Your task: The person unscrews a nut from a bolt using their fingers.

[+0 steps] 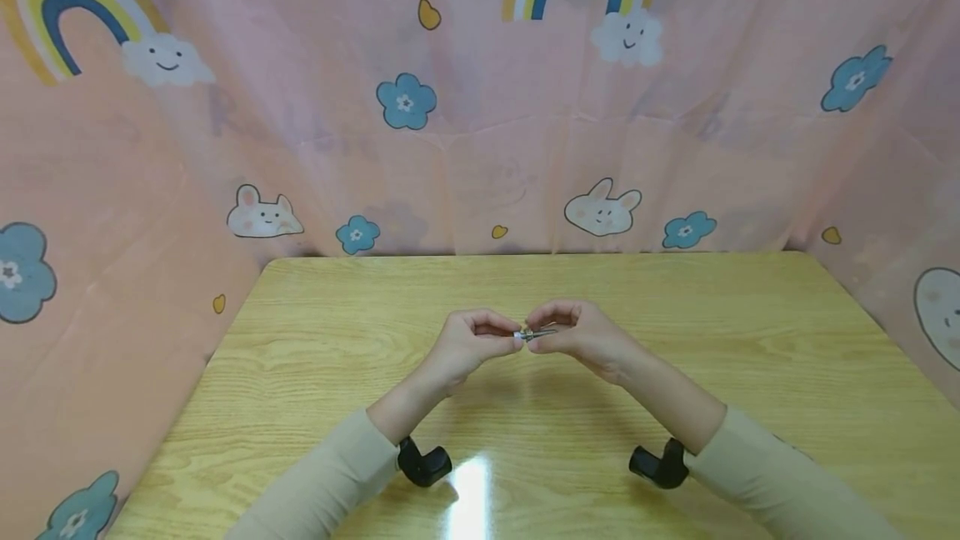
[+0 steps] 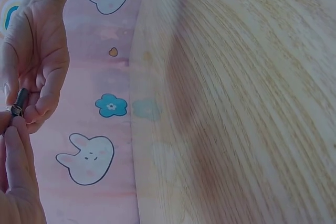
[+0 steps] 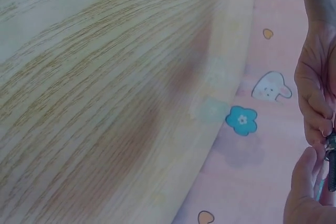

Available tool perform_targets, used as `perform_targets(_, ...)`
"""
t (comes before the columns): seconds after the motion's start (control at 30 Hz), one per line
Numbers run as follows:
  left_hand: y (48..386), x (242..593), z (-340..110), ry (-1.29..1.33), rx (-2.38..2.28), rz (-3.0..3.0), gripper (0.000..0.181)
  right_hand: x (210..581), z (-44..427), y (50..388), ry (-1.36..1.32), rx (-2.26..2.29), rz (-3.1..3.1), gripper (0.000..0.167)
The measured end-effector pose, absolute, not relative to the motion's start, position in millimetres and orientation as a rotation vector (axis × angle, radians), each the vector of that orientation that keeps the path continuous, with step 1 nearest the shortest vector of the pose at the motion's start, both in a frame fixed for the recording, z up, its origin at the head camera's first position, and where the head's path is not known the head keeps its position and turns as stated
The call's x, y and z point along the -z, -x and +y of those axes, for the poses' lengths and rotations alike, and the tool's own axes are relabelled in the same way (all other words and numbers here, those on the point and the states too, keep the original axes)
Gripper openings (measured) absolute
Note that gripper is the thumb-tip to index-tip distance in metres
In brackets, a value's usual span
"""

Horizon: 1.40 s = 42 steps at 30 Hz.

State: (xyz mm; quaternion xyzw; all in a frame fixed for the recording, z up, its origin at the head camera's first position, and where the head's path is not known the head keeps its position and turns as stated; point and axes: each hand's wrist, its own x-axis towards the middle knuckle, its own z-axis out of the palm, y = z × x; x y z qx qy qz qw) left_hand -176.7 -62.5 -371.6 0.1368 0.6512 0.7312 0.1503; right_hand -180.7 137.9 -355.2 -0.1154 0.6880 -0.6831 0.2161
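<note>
A small metal bolt (image 1: 542, 332) with a threaded shank is held between both hands above the table. Its whitish head end (image 1: 517, 335) sits in the fingertips of my left hand (image 1: 476, 342). The shank points toward the palm of my right hand (image 1: 581, 333), whose thumb and fingers pinch around a ring-like metal piece (image 1: 528, 334) on it, perhaps a nut or washer. In the left wrist view the dark threads (image 2: 21, 98) stand out between the hands. The right wrist view shows the bolt (image 3: 332, 166) at its edge, partly cut off.
A light wood-grain table (image 1: 337, 407) lies under the hands, with a bright reflection near its front. Pink curtain (image 1: 480, 165) printed with rainbows, flowers and rabbits hangs behind and at the sides. Black wrist devices (image 1: 424, 463) sit at both sleeve cuffs.
</note>
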Motion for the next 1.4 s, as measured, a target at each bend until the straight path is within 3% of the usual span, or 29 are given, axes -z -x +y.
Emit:
perform_targets(0.1,176.7,371.3,-62.0,-0.394,-2.103,1.873,0.021,353.5,137.8,181.3,0.292,1.901,1.858,0.023)
perform_targets(0.4,176.7,370.8,-61.2,-0.388,-2.103,1.871,0.019,353.5,136.7,180.6,0.247,1.927,1.801,0.008)
perform_targets(1.4,177.0,367.9,-60.8,-0.387,-1.982,1.975,0.023,354.2,139.3,179.2,0.265,1.911,1.973,0.018)
